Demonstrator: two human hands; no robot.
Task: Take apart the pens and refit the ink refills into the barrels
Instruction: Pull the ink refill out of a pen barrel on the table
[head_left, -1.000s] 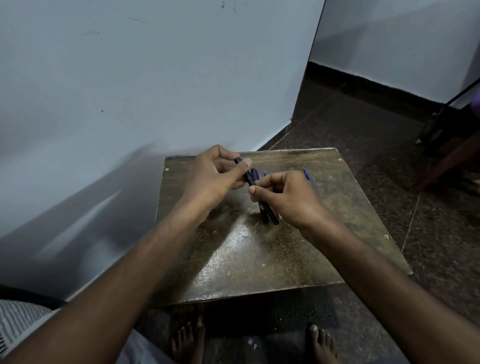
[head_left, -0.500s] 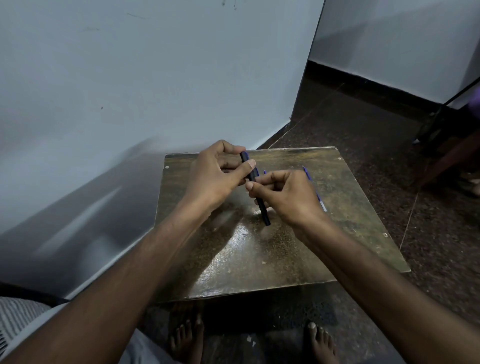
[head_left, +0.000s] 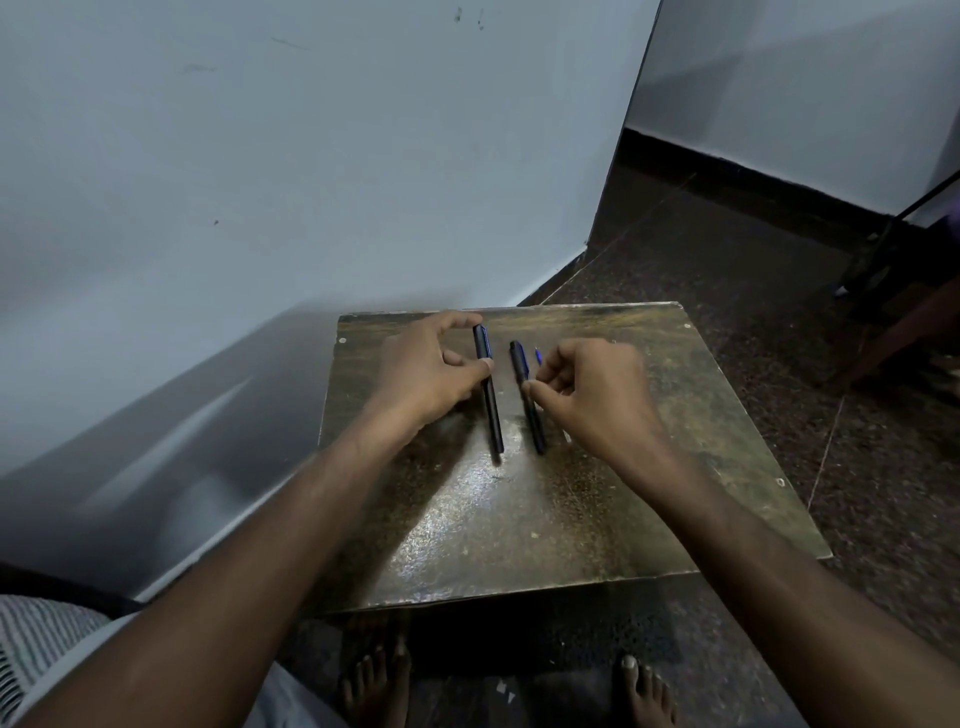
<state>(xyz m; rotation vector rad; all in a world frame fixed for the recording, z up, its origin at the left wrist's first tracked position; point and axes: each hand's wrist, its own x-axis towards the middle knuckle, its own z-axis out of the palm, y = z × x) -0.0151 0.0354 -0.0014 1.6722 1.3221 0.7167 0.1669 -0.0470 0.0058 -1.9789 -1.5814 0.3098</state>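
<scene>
Two dark pens lie side by side on the small worn brown table (head_left: 519, 519). My left hand (head_left: 421, 369) pinches the left pen (head_left: 492, 410) near its far end between thumb and forefinger. The right pen (head_left: 531, 415) lies a little apart from it, and my right hand (head_left: 592, 395), fingers curled, pinches its middle with the fingertips. The tip of a thin blue refill (head_left: 538, 356) shows just beyond my right fingers; the rest of it is hidden under that hand.
A pale wall (head_left: 260, 182) runs close along the table's left and far side. Dark speckled floor (head_left: 779, 312) surrounds the table on the right. A dark stand (head_left: 878, 254) and a wooden leg are at the far right. My bare feet (head_left: 374, 680) are under the near edge.
The two pens were held together between both hands above the table. Now they are apart: my left hand has carried one pen to the left, and both pens are down at the tabletop.
</scene>
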